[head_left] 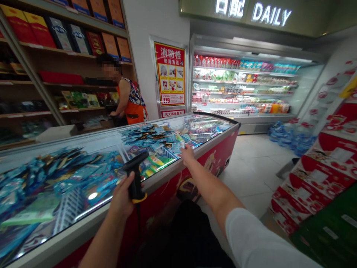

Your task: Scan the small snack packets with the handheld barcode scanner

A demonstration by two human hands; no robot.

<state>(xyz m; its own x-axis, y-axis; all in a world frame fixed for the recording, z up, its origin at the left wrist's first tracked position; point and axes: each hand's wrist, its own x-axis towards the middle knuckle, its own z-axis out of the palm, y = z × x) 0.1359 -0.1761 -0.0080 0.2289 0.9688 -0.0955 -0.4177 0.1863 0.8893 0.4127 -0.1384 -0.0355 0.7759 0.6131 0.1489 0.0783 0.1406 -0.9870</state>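
Left hand [122, 195], wrapped round a black scanner [136, 182], should aim it steadily at the packet [176, 148] the right hand [187, 155], ahead, seemingly pinches.

Your strongest light comes from the glowing sign [272, 15] and the display fridge [251, 120], while the left-hand shelves [69, 64] sit dim. A round glare marks your freezer glass [93, 195]. Your dark trousers [192, 227] lose detail; the edges stretch, soft and blurred.

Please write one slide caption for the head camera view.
Left hand holding a black handheld scanner, right hand at the edge of a chest freezer, near blue packets.
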